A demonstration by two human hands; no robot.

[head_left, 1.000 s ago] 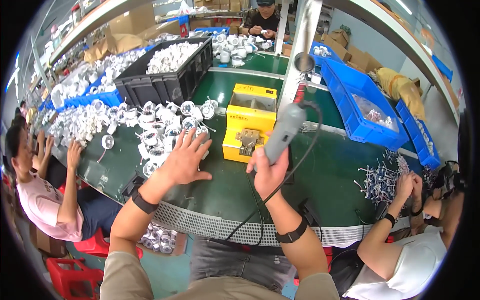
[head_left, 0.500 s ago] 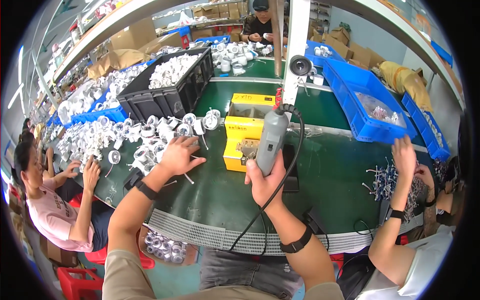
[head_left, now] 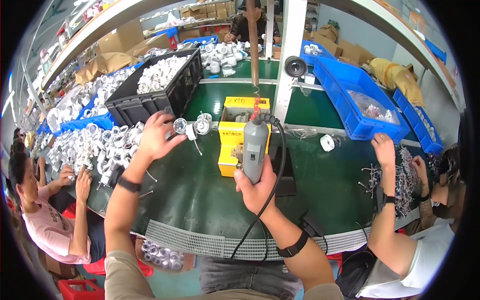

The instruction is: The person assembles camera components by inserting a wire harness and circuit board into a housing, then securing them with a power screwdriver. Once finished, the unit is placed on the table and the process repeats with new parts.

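My right hand [head_left: 257, 189] is wrapped round a grey electric screwdriver [head_left: 254, 150], held upright with its black cable at the top. Just behind the tool stands a yellow box-shaped machine [head_left: 227, 164] with a small metal fixture on its front. My left hand [head_left: 159, 137], fingers spread and thumb out, reaches over the right side of a heap of white round plastic housings [head_left: 110, 145]. Beside its fingertips lie a clear-faced housing [head_left: 180, 125] and another housing with a wire lead [head_left: 202, 125]. Nothing shows in its grasp.
A black crate [head_left: 155, 95] of small white parts stands far left. Blue trays [head_left: 355, 112] are at the right. One white housing [head_left: 327, 143] lies right of the machine. Co-workers sit at both sides, one by a wire pile [head_left: 405, 180]. A coiled red cord [head_left: 257, 105] hangs above the screwdriver.
My left hand has moved farther away and slightly left across the housings. The screwdriver stays in my right hand. A white housing now shows right of the machine. The right-hand co-worker's raised hand has shifted left.
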